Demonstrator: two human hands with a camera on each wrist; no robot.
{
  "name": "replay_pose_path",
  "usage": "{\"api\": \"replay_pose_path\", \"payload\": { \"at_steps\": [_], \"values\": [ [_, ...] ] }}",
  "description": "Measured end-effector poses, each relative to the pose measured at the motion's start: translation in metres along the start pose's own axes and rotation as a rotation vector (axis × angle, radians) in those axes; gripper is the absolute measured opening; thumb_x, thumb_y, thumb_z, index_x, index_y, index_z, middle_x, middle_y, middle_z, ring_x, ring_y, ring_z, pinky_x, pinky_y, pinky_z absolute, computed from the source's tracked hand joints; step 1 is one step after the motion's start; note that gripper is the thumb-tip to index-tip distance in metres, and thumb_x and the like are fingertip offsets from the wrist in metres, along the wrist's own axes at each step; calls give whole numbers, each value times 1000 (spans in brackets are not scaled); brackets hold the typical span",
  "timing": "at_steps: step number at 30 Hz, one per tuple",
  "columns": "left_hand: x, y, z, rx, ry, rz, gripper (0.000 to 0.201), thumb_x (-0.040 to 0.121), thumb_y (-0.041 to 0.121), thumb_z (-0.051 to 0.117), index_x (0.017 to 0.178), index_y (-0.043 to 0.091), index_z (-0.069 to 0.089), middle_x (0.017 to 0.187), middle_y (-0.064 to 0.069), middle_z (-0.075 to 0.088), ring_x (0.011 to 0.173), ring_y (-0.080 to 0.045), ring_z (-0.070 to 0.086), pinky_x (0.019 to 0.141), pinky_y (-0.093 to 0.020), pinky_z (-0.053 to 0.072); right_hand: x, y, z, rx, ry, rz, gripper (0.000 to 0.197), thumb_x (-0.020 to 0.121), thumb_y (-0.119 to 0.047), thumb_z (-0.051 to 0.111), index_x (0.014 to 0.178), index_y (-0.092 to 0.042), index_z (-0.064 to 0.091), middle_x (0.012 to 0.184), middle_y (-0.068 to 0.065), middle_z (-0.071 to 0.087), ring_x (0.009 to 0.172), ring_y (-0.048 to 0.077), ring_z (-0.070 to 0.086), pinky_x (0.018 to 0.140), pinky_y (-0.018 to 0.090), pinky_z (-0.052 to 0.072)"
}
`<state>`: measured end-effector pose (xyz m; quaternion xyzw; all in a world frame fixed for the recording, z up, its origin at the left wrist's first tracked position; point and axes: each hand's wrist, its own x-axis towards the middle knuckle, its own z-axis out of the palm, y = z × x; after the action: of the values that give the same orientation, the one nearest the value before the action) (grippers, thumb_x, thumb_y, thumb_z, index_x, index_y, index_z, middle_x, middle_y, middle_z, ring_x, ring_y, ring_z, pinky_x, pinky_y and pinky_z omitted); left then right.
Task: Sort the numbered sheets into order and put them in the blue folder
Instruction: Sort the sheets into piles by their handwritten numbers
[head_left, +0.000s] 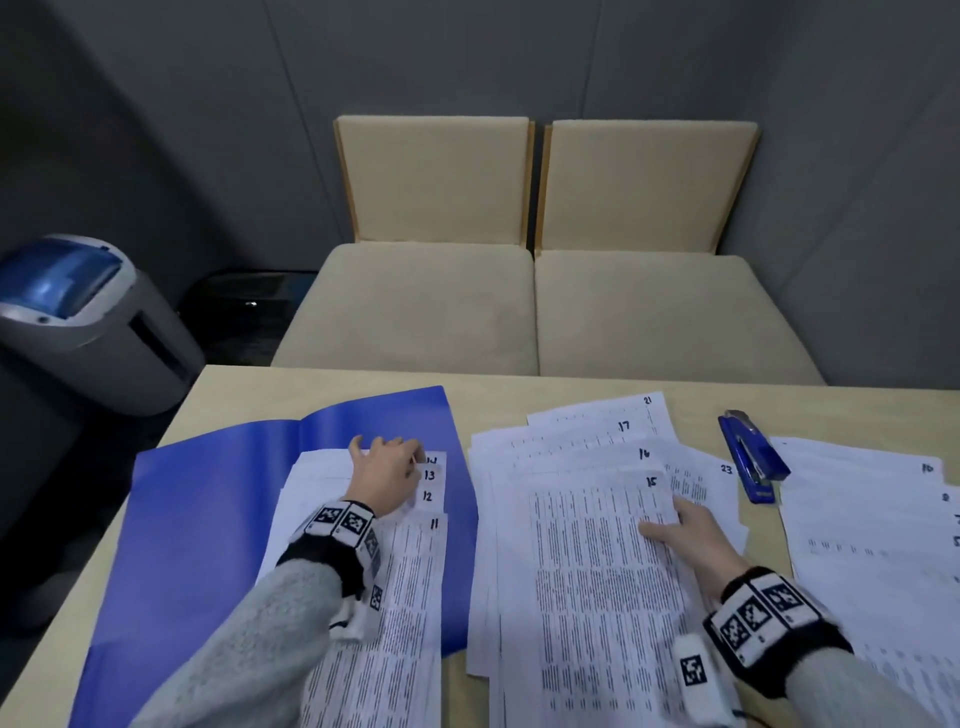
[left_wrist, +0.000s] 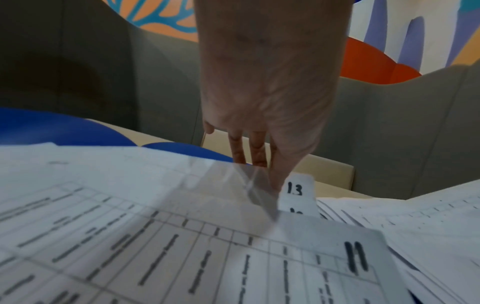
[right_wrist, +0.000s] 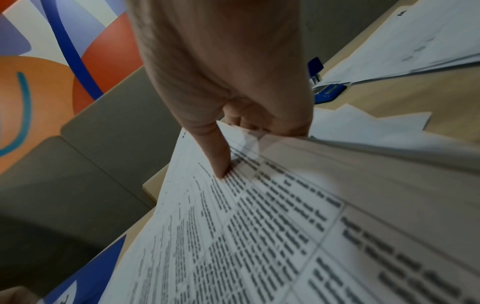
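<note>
The blue folder (head_left: 208, 519) lies open on the left of the table. On its right half rest staggered sheets marked 14, 13, 12 and sheet 11 (head_left: 410, 597) nearest me. My left hand (head_left: 392, 457) presses straight fingers on this stack beside the 13 corner (left_wrist: 296, 189). In the middle pile, sheet 15 (head_left: 597, 571) lies on top, over sheets 16, 17, 21 and 23. My right hand (head_left: 675, 525) pinches sheet 15 at its right edge, thumb (right_wrist: 221, 164) on top and the other fingers underneath.
A blue stapler (head_left: 753, 457) lies between the middle pile and a further pile of sheets (head_left: 872, 519) at the right, topped by one marked 10. Beige seats (head_left: 519, 306) stand beyond the table's far edge (head_left: 311, 376). A grey bin-like machine (head_left: 78, 312) stands left.
</note>
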<state>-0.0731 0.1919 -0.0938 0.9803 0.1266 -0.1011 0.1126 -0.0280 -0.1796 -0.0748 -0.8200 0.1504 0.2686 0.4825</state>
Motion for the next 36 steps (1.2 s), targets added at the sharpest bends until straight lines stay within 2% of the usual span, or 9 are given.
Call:
{"api": "replay_pose_path", "payload": {
  "at_steps": [8,10,13,16,18,23,27,29,36],
  "values": [
    [5,0,-7,59,-35,132,12,90,26,56,78,27,55,82,12,52,105,-17,48,110,-42,11,5,-8,-1,9,-42,26,23,84,2,66,105,-4,62,108,17,67,100,33,64,94,46,49],
    [6,-3,-6,-6,-16,123,2,87,28,58,89,27,59,96,9,50,110,-17,44,109,-41,11,7,-8,-1,10,-43,36,23,83,3,66,105,-1,63,108,18,67,100,34,64,94,47,49],
    [10,-9,-9,-163,-64,28,43,81,26,60,122,26,46,121,3,41,118,-18,39,112,-44,11,5,-11,-1,21,-40,55,25,85,4,63,109,3,63,105,19,68,96,35,65,91,49,51],
    [15,-18,-17,-145,-216,1,64,74,23,64,131,27,35,122,6,50,119,-19,40,114,-53,3,-1,-28,-10,58,-48,21,27,87,3,60,114,2,61,106,19,68,94,33,65,81,44,53],
    [17,-24,-22,-86,-266,21,62,69,22,70,124,28,43,112,7,56,113,-18,44,113,-54,1,-4,-50,-18,130,-48,-48,27,88,1,59,115,-3,59,109,14,66,92,26,64,75,34,51],
    [15,-27,-30,-67,-211,56,25,71,13,67,95,19,62,91,5,59,93,-13,51,111,-50,7,5,-120,-24,473,112,-257,29,91,-1,56,119,-7,56,113,4,62,98,16,60,91,33,43],
    [1,-27,-35,-123,-141,94,13,79,12,53,86,19,62,87,7,68,97,-12,56,111,-49,3,35,-155,17,683,229,-271,40,91,-1,57,130,-2,48,119,6,58,109,20,56,88,28,48],
    [-7,-28,-38,-107,-101,108,10,80,13,53,83,21,59,87,8,68,95,-12,53,112,-46,3,47,-162,48,730,227,-249,37,89,-1,58,125,-2,53,121,9,61,112,26,59,96,40,49],
    [-18,-33,-54,-80,-42,126,11,81,15,56,82,26,58,85,9,66,89,-10,51,111,-40,6,40,-132,169,507,-36,-35,39,89,3,55,127,-6,55,123,9,62,111,27,60,99,41,48]
  ]
}}
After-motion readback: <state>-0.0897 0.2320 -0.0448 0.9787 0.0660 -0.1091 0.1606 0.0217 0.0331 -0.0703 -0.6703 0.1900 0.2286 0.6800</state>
